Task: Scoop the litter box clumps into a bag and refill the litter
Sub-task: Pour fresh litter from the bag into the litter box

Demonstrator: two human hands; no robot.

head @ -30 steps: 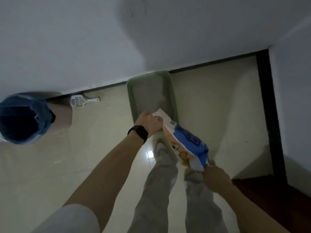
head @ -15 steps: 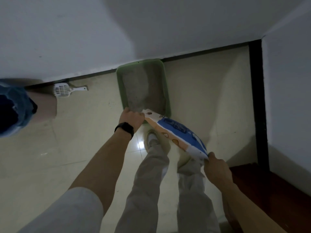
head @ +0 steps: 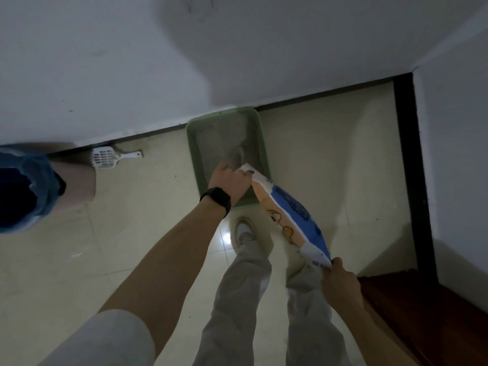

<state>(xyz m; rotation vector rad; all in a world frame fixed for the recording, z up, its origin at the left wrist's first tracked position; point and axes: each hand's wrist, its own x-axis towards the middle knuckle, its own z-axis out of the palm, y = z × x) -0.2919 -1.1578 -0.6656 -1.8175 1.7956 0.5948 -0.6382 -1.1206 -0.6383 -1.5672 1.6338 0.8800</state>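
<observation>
My left hand [head: 229, 180], a black watch [head: 216, 198] on its wrist, grips the mouth end of the litter bag [head: 290, 215], fingers curled round the white top corner, just over the near end of the green box [head: 193, 154]. My right hand [head: 340, 282] pinches the bag's bottom seam, fingers curled over the edge, nearer the camera and beside my right leg. Between the two hands the blue, orange and white bag is stretched out slantwise, mouth end lowest and pointed into the box. A blurred grey streak of litter [head: 236, 155] shows just beyond the mouth, over the grey layer that covers the box's bottom. The box sits on the pale tiled floor [head: 132, 233] with its far end against the white wall [head: 105, 62] and the dark skirting. To the left of it, well apart, a white slotted scoop [head: 105, 157] lies on the floor beside the skirting. Further left, at the frame's edge, stands a beige bin [head: 79, 186] fitted with a blue liner [head: 29, 180]; whether anything is in it I cannot tell, as its inside is dark. My light trousers and one pale shoe [head: 244, 232] show below the bag, the shoe just short of the box's near rim, a bright glint on the tile beside it. A dark reddish wooden surface [head: 422, 320] fills the lower right corner.
</observation>
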